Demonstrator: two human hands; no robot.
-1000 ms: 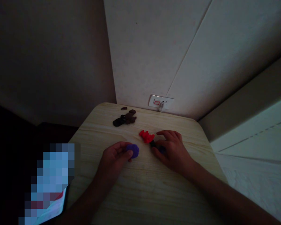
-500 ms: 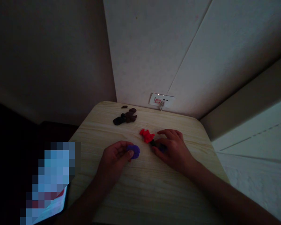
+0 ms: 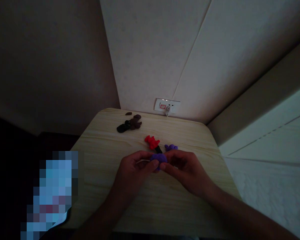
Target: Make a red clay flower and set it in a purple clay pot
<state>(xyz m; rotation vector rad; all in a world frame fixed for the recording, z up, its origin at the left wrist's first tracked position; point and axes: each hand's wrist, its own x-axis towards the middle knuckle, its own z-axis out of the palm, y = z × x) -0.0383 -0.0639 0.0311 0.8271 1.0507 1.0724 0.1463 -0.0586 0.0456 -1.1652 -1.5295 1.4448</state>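
Observation:
A flattened purple lump, like modelling clay [image 3: 159, 157], is pinched between both hands above the middle of the wooden table. My left hand [image 3: 133, 169] grips its left side, the thumb on the face towards me. My right hand [image 3: 190, 170] has its thumb and fingers closed on the lump's right edge. Just beyond lies a red clay-like piece [image 3: 152, 142] with a black piece [image 3: 158, 150] at its lower end, partly hidden by the hands. Behind my right fingers rests a knobbly purple piece [image 3: 171, 147].
Farther back on the table [image 3: 102, 146] lie a dark brown lump [image 3: 135, 123], a black flat piece [image 3: 123, 128] touching it and a small brown bit [image 3: 128, 113]. A wall socket [image 3: 162, 106] with a plug sits behind. A blurred-out screen [image 3: 56, 190] glows at left.
My right hand has left the pieces beside the red one and come over to the purple lump. My left hand has carried the lump right. The knobbly purple piece is now uncovered.

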